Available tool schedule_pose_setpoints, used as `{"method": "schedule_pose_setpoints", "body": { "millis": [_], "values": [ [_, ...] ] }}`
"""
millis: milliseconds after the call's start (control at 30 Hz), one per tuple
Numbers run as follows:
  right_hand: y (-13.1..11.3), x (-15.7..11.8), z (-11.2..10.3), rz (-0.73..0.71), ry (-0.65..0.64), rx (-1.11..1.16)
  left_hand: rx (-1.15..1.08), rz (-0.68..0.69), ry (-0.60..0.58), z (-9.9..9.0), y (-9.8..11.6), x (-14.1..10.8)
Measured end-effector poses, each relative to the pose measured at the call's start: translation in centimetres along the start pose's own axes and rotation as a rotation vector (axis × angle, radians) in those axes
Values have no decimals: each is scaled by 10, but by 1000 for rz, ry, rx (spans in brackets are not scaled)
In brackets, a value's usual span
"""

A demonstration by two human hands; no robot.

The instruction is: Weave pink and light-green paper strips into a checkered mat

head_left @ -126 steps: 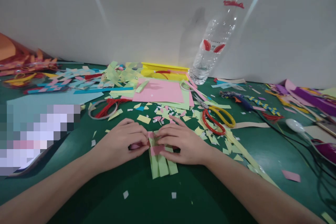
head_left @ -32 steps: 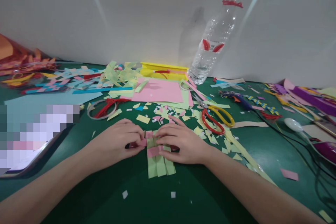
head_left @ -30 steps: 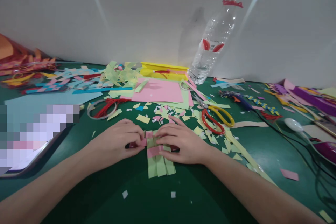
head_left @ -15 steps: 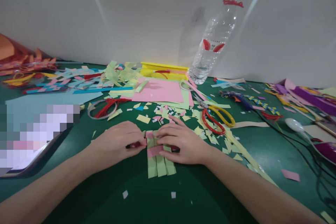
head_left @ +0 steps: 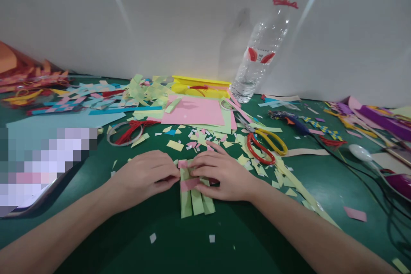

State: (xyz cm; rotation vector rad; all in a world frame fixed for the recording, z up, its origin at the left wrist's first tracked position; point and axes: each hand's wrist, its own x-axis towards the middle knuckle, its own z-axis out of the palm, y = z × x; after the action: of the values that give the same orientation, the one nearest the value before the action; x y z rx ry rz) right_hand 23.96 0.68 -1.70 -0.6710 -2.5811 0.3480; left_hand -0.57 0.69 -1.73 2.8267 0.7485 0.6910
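Three pale-green paper strips (head_left: 197,202), crossed by pink paper bands (head_left: 189,185), lie on the green tabletop (head_left: 128,248). The right hand (head_left: 223,175) spreads its grip over them; the left hand (head_left: 149,175) narrows its own alongside, contents unclear.

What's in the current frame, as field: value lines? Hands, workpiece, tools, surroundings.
Left hand: fingertips at left edge of green paper strips; grip unclear
Right hand: fingers spread over the strips
Workpiece: green paper strips crossed by pink strip
Tools: scissors, red and yellow handles, beyond right hand
Background: pink sheet, transparent bottle
Surface: green table, scattered paper scraps
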Motion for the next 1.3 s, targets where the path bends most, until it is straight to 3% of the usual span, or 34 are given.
{"method": "schedule_pose_setpoints", "body": {
  "millis": [1300],
  "values": [
    [-2,1,-2,11,-57,-6,-30,50,22,-3,-3,2]
  ]
}}
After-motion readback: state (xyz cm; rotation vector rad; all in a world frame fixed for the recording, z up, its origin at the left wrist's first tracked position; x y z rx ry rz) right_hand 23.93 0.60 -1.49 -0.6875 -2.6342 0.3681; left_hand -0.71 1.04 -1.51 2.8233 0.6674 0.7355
